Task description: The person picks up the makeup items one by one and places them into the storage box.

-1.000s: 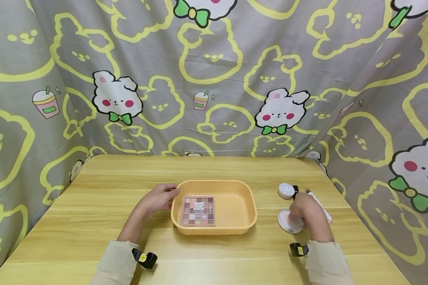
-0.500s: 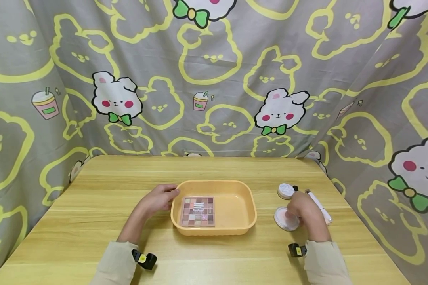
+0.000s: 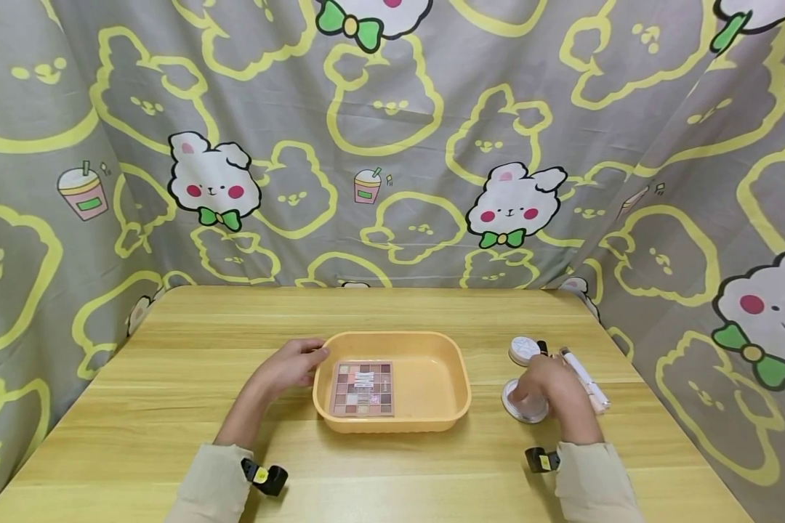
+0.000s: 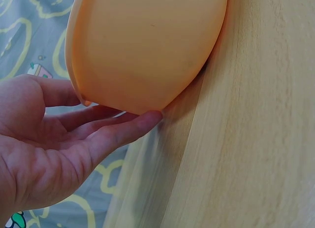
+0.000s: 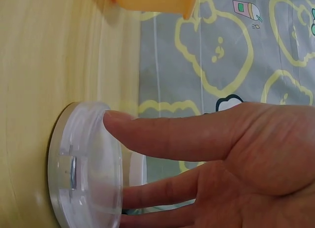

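My left hand (image 3: 294, 365) rests against the left end of a yellow-orange plastic tray (image 3: 432, 419). In the left wrist view its fingers lie nearly straight at the tray's outer wall (image 4: 147, 46), with the thumb at the rim. An eyeshadow palette (image 3: 363, 389) in pinks and browns lies flat in the tray's left half. Right of the tray, my right hand (image 3: 552, 392) holds a round powder compact (image 3: 522, 415) on the table. In the right wrist view the compact's clear lid (image 5: 91, 154) shows between my thumb and fingers; the fingertips are partly hidden behind it.
Behind the compact stands a small round case (image 3: 525, 350) with a white patterned lid. A slim white tube (image 3: 585, 376) and a black-capped item (image 3: 541, 348) lie beside my right hand. A patterned curtain (image 3: 392, 167) hangs past the far edge of the wooden table (image 3: 392, 309).
The compact slid slightly left with my right hand, then stayed put while the thumb shifted left over its lid. My left hand and the tray are unchanged.
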`<state>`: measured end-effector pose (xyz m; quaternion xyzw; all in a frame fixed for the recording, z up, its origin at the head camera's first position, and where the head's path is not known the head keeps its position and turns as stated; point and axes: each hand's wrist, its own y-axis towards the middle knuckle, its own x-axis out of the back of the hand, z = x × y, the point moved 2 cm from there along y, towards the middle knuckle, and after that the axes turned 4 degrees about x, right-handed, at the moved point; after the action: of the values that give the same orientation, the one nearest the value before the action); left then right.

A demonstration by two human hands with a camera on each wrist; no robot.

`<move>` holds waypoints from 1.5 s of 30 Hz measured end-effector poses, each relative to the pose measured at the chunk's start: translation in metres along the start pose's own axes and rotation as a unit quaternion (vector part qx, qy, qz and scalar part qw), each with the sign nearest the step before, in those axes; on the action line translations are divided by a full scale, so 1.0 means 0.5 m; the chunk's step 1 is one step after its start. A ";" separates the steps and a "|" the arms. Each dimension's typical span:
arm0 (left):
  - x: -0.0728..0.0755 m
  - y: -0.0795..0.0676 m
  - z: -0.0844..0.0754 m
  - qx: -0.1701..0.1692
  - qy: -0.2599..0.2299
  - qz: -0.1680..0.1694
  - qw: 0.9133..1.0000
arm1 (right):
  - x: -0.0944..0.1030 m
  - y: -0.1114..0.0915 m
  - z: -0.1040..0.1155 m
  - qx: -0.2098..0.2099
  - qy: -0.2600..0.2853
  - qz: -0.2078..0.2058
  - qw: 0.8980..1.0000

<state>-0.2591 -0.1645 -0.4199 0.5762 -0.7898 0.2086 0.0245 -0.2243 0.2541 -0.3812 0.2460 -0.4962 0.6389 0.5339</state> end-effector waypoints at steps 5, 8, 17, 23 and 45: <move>0.001 -0.003 -0.001 -0.001 0.005 0.001 1.000 | -0.001 0.003 0.006 0.011 -0.022 0.004 1.000; 0.001 -0.003 -0.002 -0.001 0.008 0.001 1.000 | -0.002 0.004 0.008 0.015 -0.027 0.006 1.000; 0.002 -0.001 0.001 0.005 0.008 -0.003 1.000 | -0.008 0.010 0.010 0.012 -0.033 0.010 0.999; 0.002 0.000 0.002 0.005 0.006 -0.003 1.000 | -0.010 0.010 0.012 0.015 -0.034 0.007 0.999; 0.003 -0.003 -0.002 0.001 0.009 0.000 1.000 | -0.019 0.022 0.015 0.039 -0.029 0.009 0.999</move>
<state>-0.2584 -0.1658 -0.4182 0.5741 -0.7896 0.2146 0.0309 -0.2332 0.2441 -0.3903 0.2802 -0.4882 0.6555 0.5035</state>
